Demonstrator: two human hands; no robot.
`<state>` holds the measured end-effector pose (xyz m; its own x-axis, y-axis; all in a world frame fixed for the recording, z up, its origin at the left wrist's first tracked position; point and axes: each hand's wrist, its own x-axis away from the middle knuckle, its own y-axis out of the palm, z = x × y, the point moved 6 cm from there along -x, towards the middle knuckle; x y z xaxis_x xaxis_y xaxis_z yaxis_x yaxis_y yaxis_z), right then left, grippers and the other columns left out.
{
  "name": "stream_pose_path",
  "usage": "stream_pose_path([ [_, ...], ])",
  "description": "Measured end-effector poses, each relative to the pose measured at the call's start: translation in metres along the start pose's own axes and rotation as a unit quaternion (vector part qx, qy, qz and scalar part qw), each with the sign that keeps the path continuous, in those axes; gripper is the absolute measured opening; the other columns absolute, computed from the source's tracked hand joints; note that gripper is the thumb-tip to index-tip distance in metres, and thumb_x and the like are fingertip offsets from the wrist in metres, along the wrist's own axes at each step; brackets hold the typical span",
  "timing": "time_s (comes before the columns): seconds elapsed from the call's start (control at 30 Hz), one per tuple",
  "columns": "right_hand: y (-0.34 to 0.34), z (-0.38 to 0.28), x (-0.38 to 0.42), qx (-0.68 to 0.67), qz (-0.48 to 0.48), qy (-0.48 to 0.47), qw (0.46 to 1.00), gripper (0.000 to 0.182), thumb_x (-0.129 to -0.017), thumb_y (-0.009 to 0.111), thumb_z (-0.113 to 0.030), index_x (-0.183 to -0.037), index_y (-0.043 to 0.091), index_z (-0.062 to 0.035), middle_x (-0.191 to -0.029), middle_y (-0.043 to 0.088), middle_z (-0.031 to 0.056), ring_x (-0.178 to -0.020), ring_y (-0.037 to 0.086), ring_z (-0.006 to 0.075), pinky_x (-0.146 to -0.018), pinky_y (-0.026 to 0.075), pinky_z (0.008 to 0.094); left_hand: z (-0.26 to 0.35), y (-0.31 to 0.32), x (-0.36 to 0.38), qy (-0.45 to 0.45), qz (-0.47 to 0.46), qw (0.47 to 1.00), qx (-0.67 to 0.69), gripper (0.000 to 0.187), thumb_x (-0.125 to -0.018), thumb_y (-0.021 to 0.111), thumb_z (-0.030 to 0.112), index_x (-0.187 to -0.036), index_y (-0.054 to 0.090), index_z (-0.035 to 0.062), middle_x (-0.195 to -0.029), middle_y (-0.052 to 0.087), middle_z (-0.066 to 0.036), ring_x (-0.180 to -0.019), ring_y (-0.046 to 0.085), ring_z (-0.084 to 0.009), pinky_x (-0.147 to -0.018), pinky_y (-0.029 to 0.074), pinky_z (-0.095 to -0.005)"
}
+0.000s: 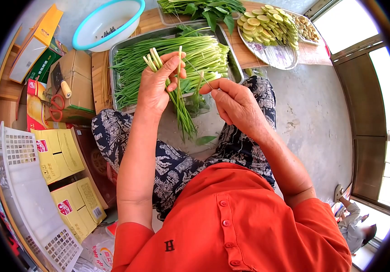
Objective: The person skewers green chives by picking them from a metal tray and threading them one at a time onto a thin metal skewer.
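My left hand [156, 86] is closed around a small bunch of garlic chives [182, 111], pale cut ends up and green tips hanging down. One stalk stands upright by its fingertips, apart from the other pale ends. My right hand [238, 102] pinches a thin skewer [196, 68] between thumb and forefinger; it slants up and left past the bunch. Just beyond both hands, a metal tray [112, 68] holds a thick layer of garlic chives [147, 59], green ends left and pale ends right.
Left of the tray lie thin bamboo sticks [101, 84]. A blue-rimmed basin [78, 34], skewered slices [267, 25] on a plate [272, 56] and leafy greens [204, 7] stand behind. Scissors [56, 109] and a wooden-handled knife [65, 89] rest by a carton [78, 68]. A person [353, 229] is at lower right.
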<state>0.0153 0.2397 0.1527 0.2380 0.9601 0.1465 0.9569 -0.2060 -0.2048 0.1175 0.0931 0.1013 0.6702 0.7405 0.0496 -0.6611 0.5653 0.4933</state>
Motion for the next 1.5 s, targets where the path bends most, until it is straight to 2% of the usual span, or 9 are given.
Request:
stream_pose_path([
  [0.37, 0.000, 0.000, 0.001, -0.002, -0.001, 0.005, 1.000, 0.021, -0.095, 0.045, -0.012, -0.102, 0.061, -0.0005, -0.054, 0.041, -0.0053, -0.047, 0.040, 0.0035, -0.043, 0.032, 0.0219, 0.000, 0.000, 0.000, -0.006, 0.001, 1.000, -0.001, 0.025, -0.088, 0.066, 0.021, -0.105, 0.065, 0.0025, -0.080, 0.062, 0.000, -0.066, 0.055, -0.0050, -0.045, 0.030, -0.0167],
  [0.43, -0.001, 0.000, 0.002, 0.001, 0.002, 0.006, 1.000, 0.021, -0.095, 0.045, -0.012, -0.102, 0.062, -0.0006, -0.054, 0.042, -0.0052, -0.047, 0.039, 0.0034, -0.043, 0.032, 0.0221, 0.001, 0.000, 0.000, -0.003, 0.005, 1.000, 0.008, 0.021, -0.088, 0.065, 0.015, -0.103, 0.066, 0.0006, -0.083, 0.063, -0.003, -0.064, 0.056, -0.0059, -0.043, 0.031, -0.0162],
  [0.97, -0.004, -0.003, 0.004, 0.022, -0.006, 0.005, 1.000, 0.021, -0.094, 0.046, -0.011, -0.103, 0.063, -0.0014, -0.054, 0.041, -0.0055, -0.048, 0.039, 0.0034, -0.044, 0.031, 0.0222, 0.007, -0.002, 0.000, 0.005, -0.011, 1.000, -0.021, 0.024, -0.085, 0.068, 0.017, -0.103, 0.065, 0.0005, -0.078, 0.063, -0.003, -0.066, 0.054, -0.0060, -0.045, 0.029, -0.0173],
  [1.07, -0.003, -0.001, 0.004, 0.016, -0.010, 0.006, 1.000, 0.021, -0.094, 0.045, -0.011, -0.102, 0.063, -0.0014, -0.054, 0.041, -0.0056, -0.048, 0.038, 0.0035, -0.044, 0.031, 0.0223, 0.007, -0.002, 0.000, -0.005, -0.012, 1.000, -0.025, 0.024, -0.085, 0.069, 0.017, -0.102, 0.065, 0.0008, -0.077, 0.062, -0.003, -0.066, 0.054, -0.0059, -0.045, 0.029, -0.0171],
  [1.13, -0.002, 0.000, 0.003, 0.021, -0.013, -0.005, 1.000, 0.025, -0.097, 0.043, -0.015, -0.108, 0.061, -0.0017, -0.050, 0.038, -0.0075, -0.042, 0.032, 0.0011, -0.042, 0.025, 0.0183, 0.006, -0.003, 0.000, -0.014, -0.017, 0.999, -0.023, 0.024, -0.085, 0.069, 0.017, -0.101, 0.066, 0.0010, -0.077, 0.062, -0.003, -0.065, 0.054, -0.0059, -0.045, 0.029, -0.0170],
  [1.37, -0.001, -0.001, 0.003, -0.022, -0.027, 0.010, 0.999, 0.025, -0.097, 0.043, -0.015, -0.107, 0.062, -0.0019, -0.050, 0.038, -0.0075, -0.042, 0.032, 0.0009, -0.042, 0.024, 0.0181, 0.004, -0.006, 0.000, -0.031, -0.031, 0.999, -0.020, 0.025, -0.084, 0.069, 0.018, -0.101, 0.065, 0.0003, -0.075, 0.062, -0.003, -0.064, 0.055, -0.0063, -0.044, 0.029, -0.0168],
  [1.47, -0.001, -0.005, 0.002, -0.009, -0.025, 0.010, 1.000, 0.026, -0.097, 0.043, -0.015, -0.107, 0.062, -0.0016, -0.050, 0.037, -0.0078, -0.042, 0.032, 0.0010, -0.042, 0.024, 0.0181, -0.003, 0.006, 0.005, -0.065, -0.069, 0.994, -0.056, 0.023, -0.084, 0.069, 0.018, -0.098, 0.065, 0.0002, -0.073, 0.061, -0.001, -0.063, 0.055, -0.0060, -0.044, 0.029, -0.0170],
  [1.5, -0.002, -0.005, -0.001, -0.016, -0.021, 0.006, 1.000, 0.024, -0.096, 0.044, -0.013, -0.103, 0.062, -0.0001, -0.051, 0.041, -0.0055, -0.043, 0.036, 0.0029, -0.042, 0.028, 0.0199, -0.007, 0.010, 0.007, -0.071, -0.077, 0.993, -0.046, 0.023, -0.084, 0.068, 0.018, -0.098, 0.065, 0.0003, -0.074, 0.062, -0.002, -0.063, 0.055, -0.0060, -0.044, 0.029, -0.0171],
])
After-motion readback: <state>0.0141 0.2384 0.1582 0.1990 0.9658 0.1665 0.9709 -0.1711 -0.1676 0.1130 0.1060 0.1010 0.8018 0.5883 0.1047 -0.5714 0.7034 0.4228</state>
